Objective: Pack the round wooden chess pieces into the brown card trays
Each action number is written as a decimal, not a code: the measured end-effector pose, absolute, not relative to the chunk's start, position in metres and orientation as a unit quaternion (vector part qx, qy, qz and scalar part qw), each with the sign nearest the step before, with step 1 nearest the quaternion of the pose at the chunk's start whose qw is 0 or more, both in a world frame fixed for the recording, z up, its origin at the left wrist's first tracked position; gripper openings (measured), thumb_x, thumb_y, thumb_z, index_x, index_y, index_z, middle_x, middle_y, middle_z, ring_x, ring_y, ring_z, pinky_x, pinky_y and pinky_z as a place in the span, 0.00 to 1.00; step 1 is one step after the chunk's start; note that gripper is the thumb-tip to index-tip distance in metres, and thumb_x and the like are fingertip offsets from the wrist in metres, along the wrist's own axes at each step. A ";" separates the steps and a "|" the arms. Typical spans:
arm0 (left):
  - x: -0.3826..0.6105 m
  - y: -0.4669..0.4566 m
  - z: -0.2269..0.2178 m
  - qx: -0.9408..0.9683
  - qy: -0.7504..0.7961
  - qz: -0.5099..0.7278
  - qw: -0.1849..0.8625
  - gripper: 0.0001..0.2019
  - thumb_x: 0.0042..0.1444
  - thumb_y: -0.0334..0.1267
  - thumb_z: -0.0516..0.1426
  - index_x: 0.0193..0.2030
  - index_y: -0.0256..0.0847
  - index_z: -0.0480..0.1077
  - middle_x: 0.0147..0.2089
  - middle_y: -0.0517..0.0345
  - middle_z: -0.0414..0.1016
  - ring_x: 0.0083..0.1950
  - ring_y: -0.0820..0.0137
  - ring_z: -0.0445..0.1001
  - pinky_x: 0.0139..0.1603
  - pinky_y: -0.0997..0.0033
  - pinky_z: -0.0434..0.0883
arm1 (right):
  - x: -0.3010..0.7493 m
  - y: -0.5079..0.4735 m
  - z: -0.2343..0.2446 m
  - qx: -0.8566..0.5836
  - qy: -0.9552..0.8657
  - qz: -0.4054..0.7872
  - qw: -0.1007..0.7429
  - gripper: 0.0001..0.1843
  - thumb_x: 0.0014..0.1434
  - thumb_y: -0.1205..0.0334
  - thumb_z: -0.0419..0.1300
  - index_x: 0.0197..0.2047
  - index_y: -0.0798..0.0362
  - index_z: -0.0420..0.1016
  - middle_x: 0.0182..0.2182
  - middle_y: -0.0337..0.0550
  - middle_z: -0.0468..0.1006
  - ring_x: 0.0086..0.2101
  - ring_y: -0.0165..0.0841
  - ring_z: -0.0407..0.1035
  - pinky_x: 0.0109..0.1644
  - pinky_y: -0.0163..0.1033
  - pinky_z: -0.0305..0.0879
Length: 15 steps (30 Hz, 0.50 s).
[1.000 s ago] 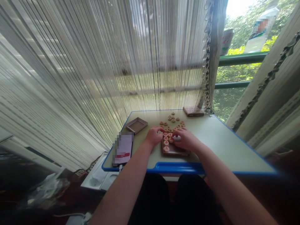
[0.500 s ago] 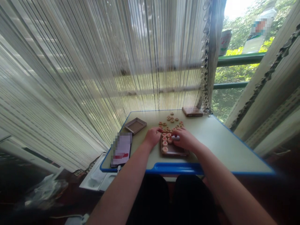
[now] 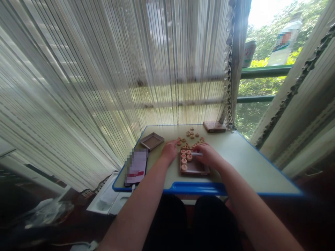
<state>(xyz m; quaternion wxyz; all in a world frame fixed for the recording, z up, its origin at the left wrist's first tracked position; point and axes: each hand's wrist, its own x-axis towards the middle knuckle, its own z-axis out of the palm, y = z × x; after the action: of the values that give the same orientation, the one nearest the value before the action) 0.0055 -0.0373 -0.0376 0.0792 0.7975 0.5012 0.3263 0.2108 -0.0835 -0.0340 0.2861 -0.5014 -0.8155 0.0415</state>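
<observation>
A shallow brown box [image 3: 195, 169] lies in front of me on the table. Round wooden Chinese chess pieces [image 3: 184, 161] with red characters fill its left column, and a second column begins beside them. My right hand [image 3: 206, 153] is at the box's right side, fingers closed on a thin pale strip [image 3: 196, 153] whose tip points left at the pieces; its exact kind is unclear. Beyond the box's upper left corner, my left hand [image 3: 170, 150] stretches its fingers to the loose pieces [image 3: 179, 143]. Whether the fingertips touch one cannot be made out.
More loose pieces [image 3: 192, 136] are scattered behind the box. An open brown tray [image 3: 152, 141] and a phone [image 3: 136, 167] with a cable lie to the left. A flat brown case [image 3: 214, 126] rests at the table's [image 3: 251, 164] far edge, by the curtain [image 3: 167, 62].
My left hand has moved from the box's upper left edge slightly away, its fingers extending toward the loose pieces. The pale strip in my right hand shows a bit more. The view has tilted slightly.
</observation>
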 end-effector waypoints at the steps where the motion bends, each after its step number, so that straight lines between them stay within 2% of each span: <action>1: 0.006 -0.035 -0.038 0.806 0.495 0.314 0.077 0.21 0.49 0.24 0.48 0.47 0.41 0.72 0.49 0.56 0.73 0.51 0.68 0.69 0.57 0.70 0.61 | 0.211 -0.083 -0.035 -0.500 -0.816 0.039 0.288 0.13 0.41 0.71 0.57 0.34 0.51 0.73 0.31 0.41 0.74 0.36 0.35 0.62 0.42 0.38 0.59; 6: 0.007 -0.029 -0.039 0.807 0.512 0.285 0.076 0.12 0.53 0.31 0.51 0.39 0.41 0.75 0.46 0.57 0.75 0.49 0.69 0.70 0.54 0.72 0.62 | 0.211 -0.083 -0.035 -0.497 -0.814 0.029 0.299 0.13 0.42 0.71 0.56 0.33 0.51 0.73 0.31 0.41 0.73 0.37 0.35 0.62 0.44 0.38 0.59; 9: 0.008 -0.030 -0.038 0.789 0.536 0.295 0.056 0.11 0.53 0.33 0.52 0.41 0.38 0.73 0.44 0.53 0.75 0.47 0.68 0.70 0.51 0.72 0.64 | 0.211 -0.085 -0.034 -0.501 -0.810 0.030 0.303 0.12 0.43 0.70 0.56 0.33 0.52 0.73 0.31 0.42 0.74 0.36 0.35 0.61 0.44 0.39 0.59; 12: 0.008 -0.030 -0.037 0.780 0.554 0.289 0.031 0.15 0.52 0.35 0.54 0.47 0.37 0.70 0.46 0.49 0.73 0.48 0.66 0.69 0.52 0.69 0.63 | 0.210 -0.086 -0.033 -0.500 -0.809 0.031 0.308 0.11 0.43 0.70 0.55 0.32 0.52 0.73 0.30 0.42 0.73 0.36 0.35 0.61 0.43 0.39 0.59; 15: 0.008 -0.030 -0.036 0.784 0.567 0.253 0.035 0.13 0.51 0.36 0.55 0.44 0.37 0.72 0.43 0.49 0.73 0.47 0.64 0.69 0.52 0.68 0.63 | 0.209 -0.085 -0.032 -0.500 -0.805 0.028 0.318 0.11 0.43 0.70 0.54 0.31 0.52 0.73 0.28 0.42 0.73 0.34 0.35 0.61 0.42 0.38 0.59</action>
<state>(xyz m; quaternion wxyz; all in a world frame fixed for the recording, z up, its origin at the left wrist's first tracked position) 0.0082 -0.0300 -0.0358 0.0347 0.7835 0.5667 0.2525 0.2093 -0.0850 -0.0321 0.3176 -0.5000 -0.8052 0.0285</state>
